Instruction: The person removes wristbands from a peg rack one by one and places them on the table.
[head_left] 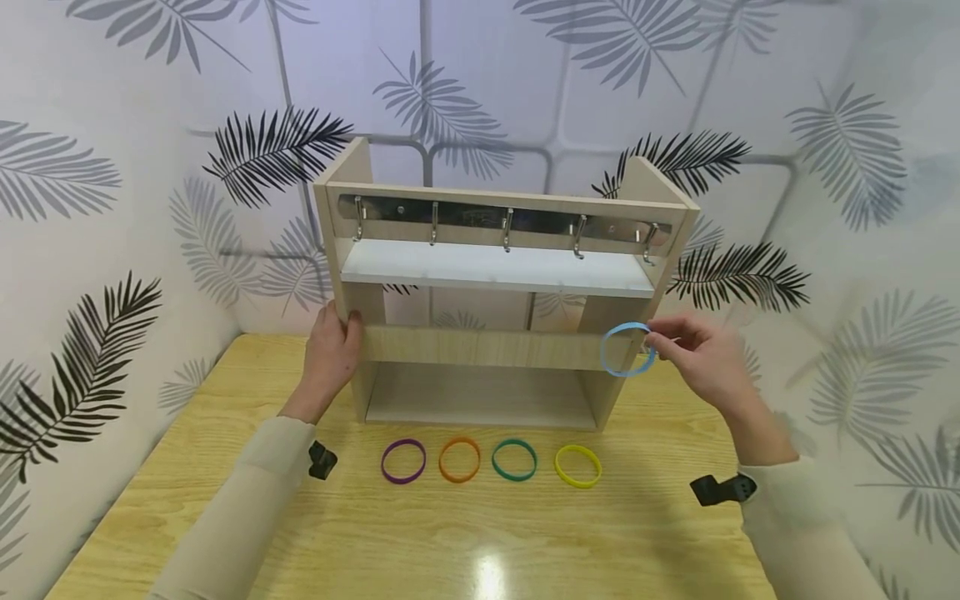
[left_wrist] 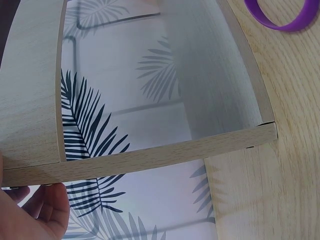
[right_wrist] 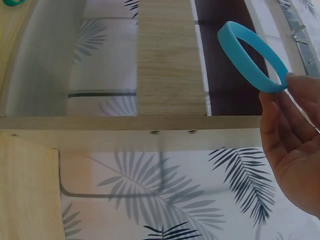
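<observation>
My right hand (head_left: 701, 354) pinches a light blue silicone wristband (right_wrist: 245, 62) between thumb and fingers. The band hangs in front of the right side of a small wooden shelf (head_left: 480, 346), below the rightmost hook. On the other side, my left hand (head_left: 330, 354) grips the shelf's left side panel (left_wrist: 145, 159), with the thumb at its front and the fingers curled behind it. Across the top of the shelf runs a metal rail (head_left: 480, 215) bearing several bare hooks (head_left: 507, 229).
On the wooden table (head_left: 420, 550), in front of the shelf, lie a purple wristband (head_left: 403, 481), an orange wristband (head_left: 459, 479), a teal wristband (head_left: 514, 477) and a yellow wristband (head_left: 577, 483) in a row. Leaf-patterned wall covering (head_left: 480, 75) stands close behind.
</observation>
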